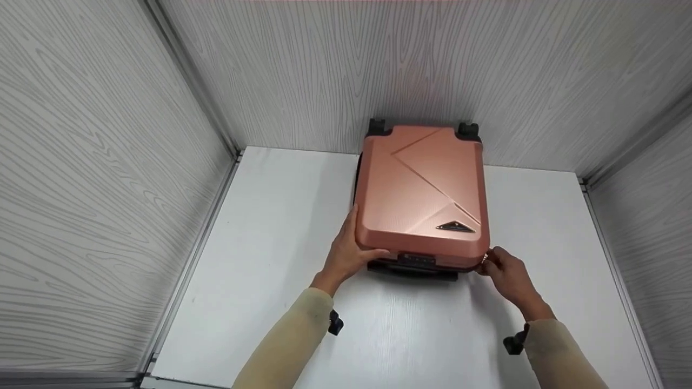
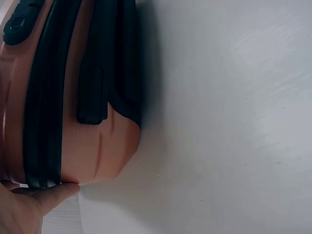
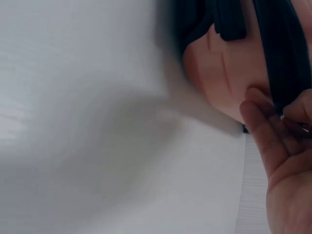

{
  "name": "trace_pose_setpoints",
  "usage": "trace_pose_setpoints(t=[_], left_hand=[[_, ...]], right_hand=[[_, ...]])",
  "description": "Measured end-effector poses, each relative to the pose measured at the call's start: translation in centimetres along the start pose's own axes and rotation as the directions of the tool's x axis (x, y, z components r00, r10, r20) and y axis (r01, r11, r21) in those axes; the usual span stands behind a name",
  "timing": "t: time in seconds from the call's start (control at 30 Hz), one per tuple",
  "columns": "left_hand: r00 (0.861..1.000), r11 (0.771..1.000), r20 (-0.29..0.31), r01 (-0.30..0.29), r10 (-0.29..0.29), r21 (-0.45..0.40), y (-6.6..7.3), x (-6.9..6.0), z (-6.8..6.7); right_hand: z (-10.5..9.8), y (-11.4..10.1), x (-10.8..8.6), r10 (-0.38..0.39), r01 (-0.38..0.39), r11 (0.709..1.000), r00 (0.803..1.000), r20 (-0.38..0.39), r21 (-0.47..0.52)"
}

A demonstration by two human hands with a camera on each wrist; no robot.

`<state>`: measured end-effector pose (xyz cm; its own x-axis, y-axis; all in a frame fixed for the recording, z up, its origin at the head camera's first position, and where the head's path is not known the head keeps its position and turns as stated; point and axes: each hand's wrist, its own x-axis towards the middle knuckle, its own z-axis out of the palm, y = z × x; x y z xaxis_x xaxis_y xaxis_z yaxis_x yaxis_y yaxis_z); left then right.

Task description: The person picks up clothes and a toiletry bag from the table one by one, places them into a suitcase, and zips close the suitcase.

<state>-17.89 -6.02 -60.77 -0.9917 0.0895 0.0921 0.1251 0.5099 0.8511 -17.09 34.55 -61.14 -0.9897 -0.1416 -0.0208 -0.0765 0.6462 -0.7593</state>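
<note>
A rose-pink hard-shell suitcase [image 1: 421, 183] lies flat, its wheels [image 1: 468, 131] toward the back wall. My left hand [image 1: 348, 256] rests on its near left corner, fingers along the side and thumb stretched across the front face. At the near right corner, my right hand [image 1: 505, 273] pinches a small shiny zipper pull [image 3: 306, 127], mostly hidden by the fingers and thumb. A black zipper band [image 2: 46, 97] runs round the shell's edge. Between the hands, the near face carries a black lock [image 1: 416, 260] and a dark handle [image 2: 92, 92].
The suitcase stands on a white surface [image 1: 270, 216]. Grey wood-grain panels rise as a back wall [image 1: 303, 70], a left wall [image 1: 97, 178] and a right wall [image 1: 649, 205]. Metal strips edge the surface at both sides.
</note>
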Motion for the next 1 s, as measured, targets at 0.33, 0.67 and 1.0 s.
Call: trace_pose_setpoints(t=[0.33, 0.67, 1.0], left_hand=[[1.000, 1.000, -0.012, 0.027, -0.027, -0.014, -0.1, 0.2, -0.1], [0.999, 0.999, 0.002, 0.034, -0.034, -0.030, 0.1, 0.2, -0.2], [0.999, 0.998, 0.011, 0.048, -0.048, -0.032, 0.1, -0.1, -0.1]], right_hand=[[0.3, 0.2, -0.4, -0.014, 0.009, 0.994, 0.999, 0.045, 0.107], [0.8, 0.0, -1.3, -0.030, 0.029, 1.000, 0.996, 0.084, 0.009], [2.7, -0.4, -3.0, -0.129, 0.130, 0.990, 0.991, 0.026, -0.053]])
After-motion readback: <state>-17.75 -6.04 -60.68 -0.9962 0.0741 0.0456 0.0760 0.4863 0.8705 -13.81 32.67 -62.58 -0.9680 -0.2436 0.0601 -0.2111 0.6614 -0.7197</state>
